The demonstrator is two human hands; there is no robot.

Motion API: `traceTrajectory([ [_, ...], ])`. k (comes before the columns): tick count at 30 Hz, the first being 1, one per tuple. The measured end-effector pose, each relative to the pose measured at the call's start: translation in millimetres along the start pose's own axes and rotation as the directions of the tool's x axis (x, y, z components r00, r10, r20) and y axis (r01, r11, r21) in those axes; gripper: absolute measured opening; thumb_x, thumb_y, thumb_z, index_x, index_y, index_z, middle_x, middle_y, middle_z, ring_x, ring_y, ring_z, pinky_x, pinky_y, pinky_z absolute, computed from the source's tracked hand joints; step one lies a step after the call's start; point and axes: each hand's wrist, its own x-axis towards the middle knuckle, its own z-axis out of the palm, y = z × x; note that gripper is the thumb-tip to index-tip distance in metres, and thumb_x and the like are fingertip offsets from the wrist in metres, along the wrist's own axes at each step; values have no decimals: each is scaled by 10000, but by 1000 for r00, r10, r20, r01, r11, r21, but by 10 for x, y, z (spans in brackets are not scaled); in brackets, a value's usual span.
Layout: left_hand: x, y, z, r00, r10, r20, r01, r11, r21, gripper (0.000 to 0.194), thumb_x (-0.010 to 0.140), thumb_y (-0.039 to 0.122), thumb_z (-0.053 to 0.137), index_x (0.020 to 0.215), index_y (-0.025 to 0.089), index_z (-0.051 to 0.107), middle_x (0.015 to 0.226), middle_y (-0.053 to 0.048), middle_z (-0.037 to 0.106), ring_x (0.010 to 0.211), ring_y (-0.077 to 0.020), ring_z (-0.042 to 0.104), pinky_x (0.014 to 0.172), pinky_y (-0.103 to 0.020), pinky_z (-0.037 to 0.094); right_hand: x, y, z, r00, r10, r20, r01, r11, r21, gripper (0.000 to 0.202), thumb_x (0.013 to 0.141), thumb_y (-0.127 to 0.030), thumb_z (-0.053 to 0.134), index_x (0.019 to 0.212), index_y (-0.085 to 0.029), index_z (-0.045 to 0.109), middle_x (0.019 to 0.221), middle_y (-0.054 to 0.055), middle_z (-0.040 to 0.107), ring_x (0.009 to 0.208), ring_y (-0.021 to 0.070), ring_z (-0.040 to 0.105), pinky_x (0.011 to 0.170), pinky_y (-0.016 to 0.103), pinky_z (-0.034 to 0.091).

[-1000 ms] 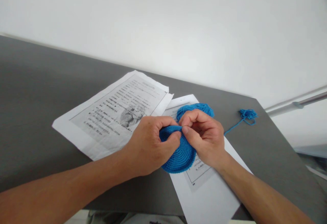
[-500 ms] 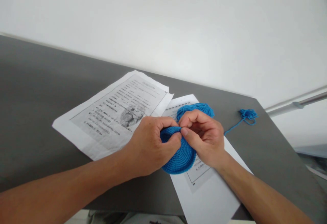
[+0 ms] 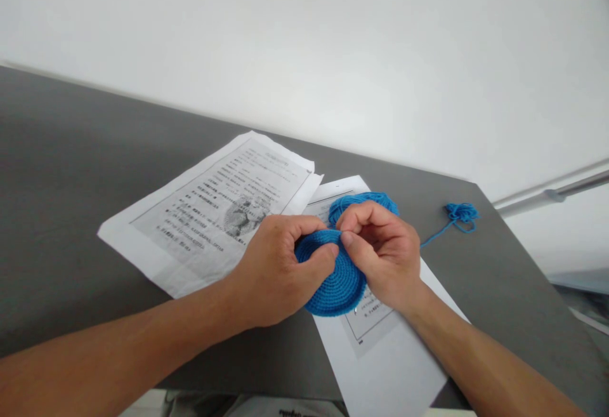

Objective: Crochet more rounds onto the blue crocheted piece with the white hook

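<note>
A round blue crocheted piece (image 3: 335,287) with a raised rim is held over the printed papers. My left hand (image 3: 285,268) grips its left and upper edge, thumb on the inside and fingers hidden behind. At the upper right of the rim, my right hand (image 3: 383,255) pinches the edge between thumb and forefinger, its other fingers curled. Just behind my right hand lies a skein of blue yarn (image 3: 364,201), partly covered by it. A small metallic tip (image 3: 355,310) shows at the piece's lower right edge.
Printed sheets (image 3: 200,214) lie left of my hands, and another sheet (image 3: 385,366) lies beneath them. A small yarn tangle (image 3: 462,214) sits near the right edge of the grey table (image 3: 95,150), its strand running toward my right hand. A white wall (image 3: 304,55) stands behind.
The crocheted piece has tilted and shifted slightly up, showing more of its inside. My right hand has moved slightly right, still at the rim. The small metallic tip now shows.
</note>
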Motion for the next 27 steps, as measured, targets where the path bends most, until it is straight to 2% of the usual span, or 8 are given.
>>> traceTrajectory([
  [19,8,-5,-3,1000,4,18,-4,1000,1,275,873,248,543,610,170,559,512,59,417,500,-83,405,469,-209,303,16,-11,-1,1000,-6,-2,6,1000,-22,102,789,-157,673,737,-226,619,605,-33,531,573,128,497,473,249,391],
  [27,8,4,-22,998,56,43,-58,998,40,270,907,248,556,653,166,595,557,66,444,536,-80,423,527,-222,338,-12,-4,-29,995,-97,24,98,993,-60,123,827,-142,668,780,-236,605,618,-21,560,604,149,543,487,266,410],
])
